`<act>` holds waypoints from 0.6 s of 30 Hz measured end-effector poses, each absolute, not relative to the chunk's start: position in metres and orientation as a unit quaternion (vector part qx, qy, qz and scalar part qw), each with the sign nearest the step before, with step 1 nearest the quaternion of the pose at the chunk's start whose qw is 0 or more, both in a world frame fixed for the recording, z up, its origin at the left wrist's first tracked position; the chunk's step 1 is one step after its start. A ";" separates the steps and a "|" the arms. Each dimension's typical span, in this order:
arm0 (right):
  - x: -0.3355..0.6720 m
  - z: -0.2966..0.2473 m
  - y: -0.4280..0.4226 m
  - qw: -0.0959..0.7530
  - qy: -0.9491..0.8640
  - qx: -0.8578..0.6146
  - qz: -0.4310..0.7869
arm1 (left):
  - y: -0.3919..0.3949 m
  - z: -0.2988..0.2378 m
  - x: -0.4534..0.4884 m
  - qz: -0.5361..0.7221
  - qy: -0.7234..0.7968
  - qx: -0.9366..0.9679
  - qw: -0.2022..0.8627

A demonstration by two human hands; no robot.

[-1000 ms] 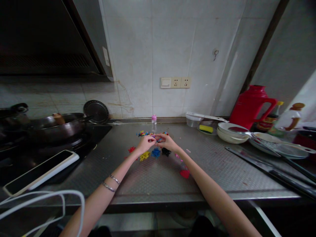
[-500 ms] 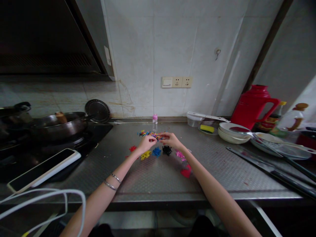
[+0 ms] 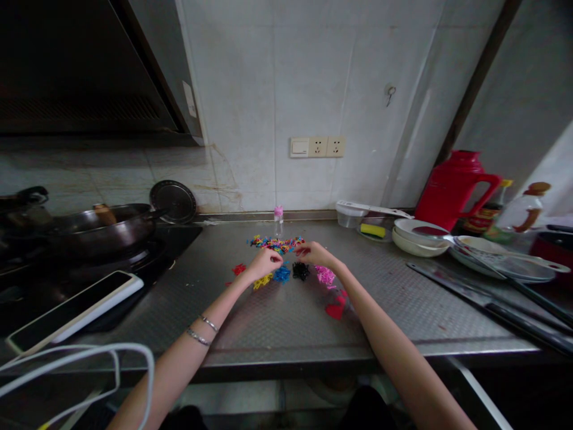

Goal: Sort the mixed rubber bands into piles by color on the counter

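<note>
Small coloured bits lie sorted in little heaps on the steel counter (image 3: 286, 322): a mixed pile (image 3: 275, 243) at the back, then red (image 3: 239, 269), yellow (image 3: 262, 281), blue (image 3: 282, 275), black (image 3: 301, 271) and pink (image 3: 325, 276) heaps. My left hand (image 3: 264, 263) is pinched closed just above the yellow and blue heaps. My right hand (image 3: 314, 253) is pinched closed at the right end of the mixed pile, beside the black heap. What either pinch holds is too small to make out. A red piece (image 3: 335, 309) lies under my right forearm.
A tiny pink-capped bottle (image 3: 279, 220) stands behind the mixed pile. To the left are a wok (image 3: 102, 227) on the stove, a white-edged tablet (image 3: 71, 310) and white cables (image 3: 89, 364). To the right are bowls (image 3: 416, 239), a red jug (image 3: 452, 185) and a long knife (image 3: 487, 304).
My two hands, held together over the mixed pile a second ago, have drawn apart: the left came down toward the yellow and blue heaps, the right stayed by the pile.
</note>
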State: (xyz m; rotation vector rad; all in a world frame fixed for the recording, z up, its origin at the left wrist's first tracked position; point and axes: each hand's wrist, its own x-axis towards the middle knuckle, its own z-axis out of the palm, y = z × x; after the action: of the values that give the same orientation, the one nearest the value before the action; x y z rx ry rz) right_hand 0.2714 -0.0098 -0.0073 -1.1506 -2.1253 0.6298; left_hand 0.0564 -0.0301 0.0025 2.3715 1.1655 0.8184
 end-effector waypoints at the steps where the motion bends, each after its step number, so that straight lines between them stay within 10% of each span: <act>1: 0.271 -0.007 -0.011 0.315 -0.808 -0.438 0.237 | -0.030 0.002 0.056 0.285 0.412 0.844 0.190; 18: 0.288 -0.005 -0.009 0.369 -0.769 -0.505 0.130 | 0.000 -0.007 0.044 0.290 0.544 0.777 0.126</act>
State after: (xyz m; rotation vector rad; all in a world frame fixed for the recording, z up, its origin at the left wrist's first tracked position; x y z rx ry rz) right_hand 0.2885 -0.0085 -0.0047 -1.2964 -1.9750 0.3344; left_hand 0.0444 0.0003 -0.0065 2.2639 1.5835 0.8459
